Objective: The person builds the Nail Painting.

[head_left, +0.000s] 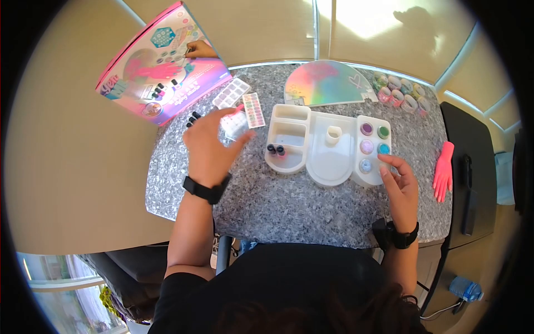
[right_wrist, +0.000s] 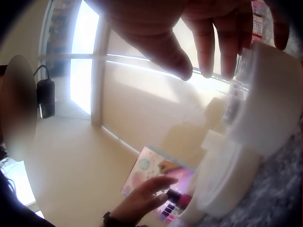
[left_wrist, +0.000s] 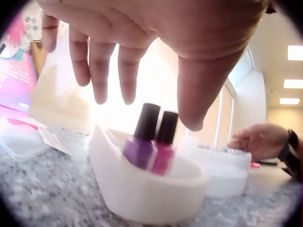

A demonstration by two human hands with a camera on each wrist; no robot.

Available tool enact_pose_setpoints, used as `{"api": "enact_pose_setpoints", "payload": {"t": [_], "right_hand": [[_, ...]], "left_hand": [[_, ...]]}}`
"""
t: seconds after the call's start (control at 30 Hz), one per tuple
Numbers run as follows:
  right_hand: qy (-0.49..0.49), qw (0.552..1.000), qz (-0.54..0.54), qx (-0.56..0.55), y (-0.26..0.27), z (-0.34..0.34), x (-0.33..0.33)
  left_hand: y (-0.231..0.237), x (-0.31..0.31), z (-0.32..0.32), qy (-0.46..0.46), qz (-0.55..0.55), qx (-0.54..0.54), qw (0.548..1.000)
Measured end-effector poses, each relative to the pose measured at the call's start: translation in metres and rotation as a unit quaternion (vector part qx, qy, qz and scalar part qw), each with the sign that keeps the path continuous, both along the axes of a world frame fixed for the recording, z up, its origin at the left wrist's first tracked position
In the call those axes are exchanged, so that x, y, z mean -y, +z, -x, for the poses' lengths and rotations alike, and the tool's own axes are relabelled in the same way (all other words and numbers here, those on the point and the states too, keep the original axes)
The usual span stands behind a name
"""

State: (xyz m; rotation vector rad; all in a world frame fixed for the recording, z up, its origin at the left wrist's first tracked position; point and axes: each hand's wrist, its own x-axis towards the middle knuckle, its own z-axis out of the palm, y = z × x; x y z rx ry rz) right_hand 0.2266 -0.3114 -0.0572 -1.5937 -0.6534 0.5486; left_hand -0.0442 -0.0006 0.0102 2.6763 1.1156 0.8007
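Observation:
My left hand (head_left: 211,145) hovers left of the white organizer (head_left: 330,178), fingers spread and nothing in them. In the left wrist view its fingers hang over a compartment with a purple nail polish bottle (left_wrist: 140,150) and a pink one (left_wrist: 164,156), both black-capped and leaning. At the organizer's right section, my right hand (head_left: 401,186) has its thumb and index finger apart at the rim. That section holds several small pots of glitter, among them a purple pot (head_left: 366,129), a green pot (head_left: 383,132) and a turquoise pot (head_left: 384,149). The right fingertips overlap its lower right corner.
A colourful kit box (head_left: 161,72) stands back left, with sticker sheets (head_left: 253,110) and black-capped bottles (head_left: 193,118) near it. Behind the organizer lies an iridescent half-round panel (head_left: 328,83). Several jars (head_left: 409,103) and a pink model hand (head_left: 443,172) are at right.

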Motion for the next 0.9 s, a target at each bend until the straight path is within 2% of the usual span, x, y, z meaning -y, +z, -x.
{"api": "enact_pose_setpoints", "payload": {"t": [0.07,0.1,0.17,0.2,0.27,0.33,0.4,0.53,0.57,0.6,0.67,0.73,0.8,0.83,0.9], "right_hand": [[0.006,1.0,0.008,0.001,-0.001,-0.001,0.0],[0.008,1.0,0.011,0.004,0.0,-0.002,0.001],[0.006,1.0,0.013,0.007,0.0,-0.002,0.0],[0.009,1.0,0.001,-0.005,0.001,-0.002,0.0],[0.013,1.0,-0.008,-0.017,0.001,-0.001,0.002],[0.017,1.0,-0.003,-0.011,0.001,-0.001,0.002],[0.019,1.0,0.006,0.002,0.003,-0.001,0.002],[0.022,0.999,0.023,0.015,0.008,-0.001,0.003],[0.02,0.999,0.023,0.015,0.01,-0.001,0.002],[0.02,0.999,0.027,0.025,0.01,-0.001,0.002],[0.021,0.999,0.033,0.033,0.011,0.0,0.003],[0.027,0.997,0.046,0.054,0.012,-0.001,0.002],[0.032,0.998,0.038,0.043,0.011,-0.001,0.002],[0.032,0.998,0.029,0.033,0.011,-0.002,0.002],[0.033,0.997,0.039,0.063,0.016,0.002,0.004]], "left_hand": [[-0.002,-0.031,0.026,0.086,-0.018,0.003,0.996],[-0.006,-0.046,0.039,0.09,-0.021,0.003,0.996],[-0.019,-0.072,0.06,0.189,-0.069,-0.041,0.979],[-0.024,-0.082,0.064,0.188,-0.068,-0.04,0.979],[-0.036,-0.098,0.069,0.245,-0.037,-0.109,0.963],[-0.047,-0.11,0.068,0.262,-0.014,-0.144,0.954],[-0.049,-0.118,0.067,0.26,0.082,-0.21,0.939],[-0.04,-0.109,0.067,0.256,0.074,-0.233,0.935],[-0.037,-0.096,0.067,0.237,0.063,-0.182,0.952],[-0.026,-0.079,0.061,0.235,0.062,-0.183,0.953],[0.0,-0.04,0.041,0.081,0.12,0.003,0.99],[0.019,-0.009,0.016,-0.103,0.109,0.066,0.986],[0.033,0.025,-0.006,-0.182,0.031,0.051,0.982],[0.03,0.03,-0.014,-0.183,0.031,0.051,0.981],[0.023,0.034,-0.027,-0.268,-0.034,0.023,0.963]]}}
